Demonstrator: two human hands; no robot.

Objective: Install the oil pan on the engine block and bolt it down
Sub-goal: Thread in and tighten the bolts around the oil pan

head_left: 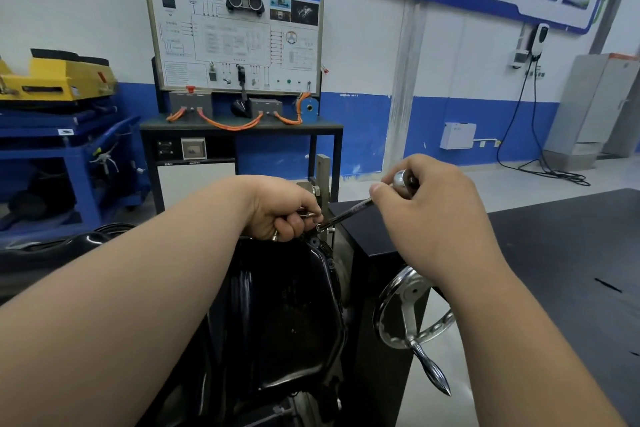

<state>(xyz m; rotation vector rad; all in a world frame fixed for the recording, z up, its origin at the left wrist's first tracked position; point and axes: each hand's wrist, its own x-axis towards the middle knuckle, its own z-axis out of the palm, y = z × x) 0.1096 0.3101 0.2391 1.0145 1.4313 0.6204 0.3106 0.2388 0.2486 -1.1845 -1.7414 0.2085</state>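
Observation:
The glossy black oil pan (287, 315) lies on the engine block in front of me, its flange running along the right side. My left hand (282, 210) is closed at the pan's far rim, with small silver bolts showing between its fingers. My right hand (429, 198) grips the round metal knob of a slim chrome wrench (349, 213). The wrench slants down to the left, and its tip meets a bolt at the flange's far corner, just beside my left fingers.
A chrome handwheel (412, 314) with a crank handle sticks out of the black engine stand (370, 253) right of the pan. A dark bench top (571, 253) spreads to the right. Behind stand a training panel on a cart (235, 31) and a blue rack (62, 135).

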